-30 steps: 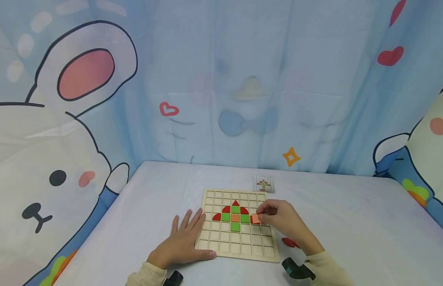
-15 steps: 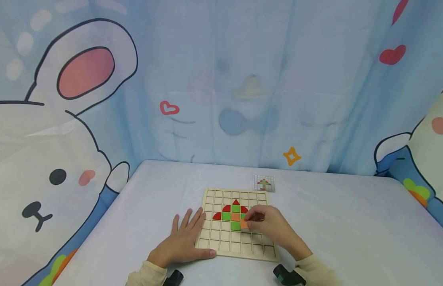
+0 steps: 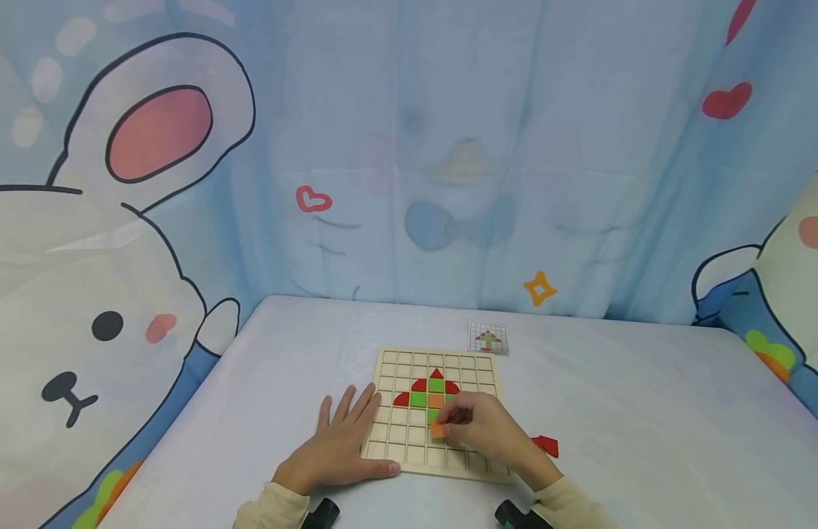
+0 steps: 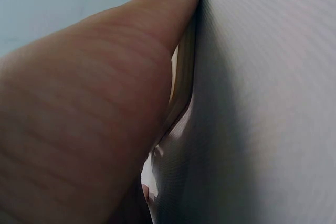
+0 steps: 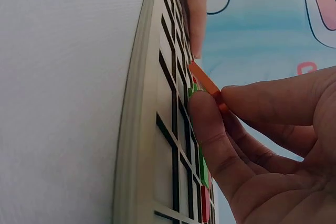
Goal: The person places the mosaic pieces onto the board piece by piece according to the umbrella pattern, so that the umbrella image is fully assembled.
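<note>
My right hand (image 3: 482,426) pinches an orange square tile (image 3: 438,430) between thumb and fingers over the wooden grid board (image 3: 409,457). In the right wrist view that orange tile (image 5: 205,78) is tilted, close to the board's surface. It is just on the near side of a green square tile (image 3: 432,416), partly covered by the fingers. My left hand (image 3: 339,450) lies spread at the board's left side, fingertips at its edge and thumb at the near left corner. On the board, green squares, an orange square (image 3: 435,400) and red curved pieces (image 3: 402,400) form a pattern topped by a red triangle (image 3: 437,373).
A small printed card (image 3: 488,338) with a similar coloured pattern lies behind the board. Red pieces (image 3: 546,445) lie on the white cloth (image 3: 634,411) right of the board, partly behind my right forearm. A blue patterned curtain (image 3: 382,110) hangs behind the table.
My right hand has moved left and nearer to me across the board, carrying the orange tile from the pattern's right side to below its middle column. The left hand stays in place.
</note>
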Demonstrator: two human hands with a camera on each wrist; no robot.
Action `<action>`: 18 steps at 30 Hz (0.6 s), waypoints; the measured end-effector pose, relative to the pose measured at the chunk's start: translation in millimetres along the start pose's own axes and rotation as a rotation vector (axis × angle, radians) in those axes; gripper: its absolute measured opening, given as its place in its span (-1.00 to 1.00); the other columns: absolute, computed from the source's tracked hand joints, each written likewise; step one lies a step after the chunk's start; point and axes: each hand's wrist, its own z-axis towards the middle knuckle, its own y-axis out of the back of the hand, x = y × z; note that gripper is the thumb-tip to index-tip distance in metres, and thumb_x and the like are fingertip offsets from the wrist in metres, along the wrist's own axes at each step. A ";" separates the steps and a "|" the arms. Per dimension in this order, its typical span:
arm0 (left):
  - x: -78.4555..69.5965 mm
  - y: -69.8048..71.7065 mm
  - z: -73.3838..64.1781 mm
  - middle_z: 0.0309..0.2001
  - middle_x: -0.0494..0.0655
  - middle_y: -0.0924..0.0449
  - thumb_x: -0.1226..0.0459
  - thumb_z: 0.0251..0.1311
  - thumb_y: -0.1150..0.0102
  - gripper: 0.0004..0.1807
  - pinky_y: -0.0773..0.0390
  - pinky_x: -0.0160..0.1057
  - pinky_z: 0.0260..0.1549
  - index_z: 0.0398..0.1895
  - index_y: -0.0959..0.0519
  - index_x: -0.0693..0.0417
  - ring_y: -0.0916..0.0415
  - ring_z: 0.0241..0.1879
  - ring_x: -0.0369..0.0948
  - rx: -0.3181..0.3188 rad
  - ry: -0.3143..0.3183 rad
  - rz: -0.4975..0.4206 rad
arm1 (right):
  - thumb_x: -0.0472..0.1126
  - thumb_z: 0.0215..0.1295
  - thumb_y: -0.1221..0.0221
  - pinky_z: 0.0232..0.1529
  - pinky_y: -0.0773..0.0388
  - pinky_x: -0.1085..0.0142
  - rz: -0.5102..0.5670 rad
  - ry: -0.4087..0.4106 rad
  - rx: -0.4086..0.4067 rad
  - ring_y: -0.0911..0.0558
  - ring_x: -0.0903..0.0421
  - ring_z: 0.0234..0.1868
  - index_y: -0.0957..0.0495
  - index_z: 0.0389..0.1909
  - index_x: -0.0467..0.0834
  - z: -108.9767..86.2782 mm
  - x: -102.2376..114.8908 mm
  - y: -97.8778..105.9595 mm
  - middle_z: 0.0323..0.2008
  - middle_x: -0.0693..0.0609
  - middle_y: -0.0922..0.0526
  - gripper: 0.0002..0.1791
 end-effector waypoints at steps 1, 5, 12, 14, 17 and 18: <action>0.7 -0.2 0.3 0.75 0.11 0.22 -0.43 0.25 -0.25 0.30 0.41 0.47 0.47 0.74 0.01 0.21 0.39 0.69 0.21 -0.002 -0.002 -0.002 | -0.47 0.27 -0.41 -0.22 -0.61 0.30 0.001 -0.001 0.004 -0.62 0.08 -0.26 -0.74 -0.26 -0.19 -0.1 0.2 -0.5 -0.28 0.07 -0.68 -0.87; 3.3 -1.0 1.5 0.75 0.10 0.23 -0.45 0.24 -0.24 0.31 0.43 0.46 0.46 0.75 0.02 0.20 0.40 0.69 0.21 0.003 -0.009 -0.002 | -0.46 0.27 -0.41 -0.23 -0.60 0.30 -0.015 -0.003 0.018 -0.61 0.08 -0.26 -0.75 -0.27 -0.18 -0.6 1.1 -1.9 -0.28 0.07 -0.68 -0.87; 0.8 0.1 1.3 0.75 0.10 0.21 -0.43 0.24 -0.26 0.30 0.41 0.46 0.47 0.75 0.01 0.20 0.39 0.69 0.21 0.003 0.003 0.000 | -0.47 0.28 -0.40 -0.22 -0.60 0.30 -0.041 -0.006 0.039 -0.61 0.09 -0.26 -0.74 -0.28 -0.17 -1.2 2.0 -3.7 -0.31 0.07 -0.67 -0.86; -0.4 0.1 0.9 0.75 0.09 0.22 -0.43 0.24 -0.26 0.30 0.41 0.46 0.48 0.75 0.02 0.19 0.39 0.69 0.20 0.006 0.010 0.004 | -0.47 0.28 -0.40 -0.23 -0.60 0.31 -0.051 0.000 0.042 -0.60 0.09 -0.27 -0.74 -0.29 -0.17 -1.0 1.9 -4.3 -0.32 0.08 -0.66 -0.86; -1.6 0.2 0.1 0.75 0.08 0.22 -0.42 0.24 -0.27 0.30 0.41 0.46 0.48 0.75 0.02 0.20 0.39 0.70 0.20 0.005 0.013 0.008 | -0.47 0.28 -0.40 -0.23 -0.59 0.31 -0.064 0.008 0.042 -0.61 0.09 -0.27 -0.73 -0.30 -0.16 -0.6 2.1 -5.5 -0.34 0.08 -0.66 -0.85; -1.8 0.3 -0.1 0.75 0.08 0.22 -0.42 0.24 -0.27 0.30 0.41 0.46 0.48 0.75 0.03 0.20 0.39 0.70 0.20 0.005 0.012 0.008 | -0.47 0.28 -0.40 -0.23 -0.59 0.31 -0.067 0.009 0.042 -0.61 0.08 -0.27 -0.74 -0.30 -0.16 -0.6 2.1 -5.8 -0.34 0.08 -0.66 -0.85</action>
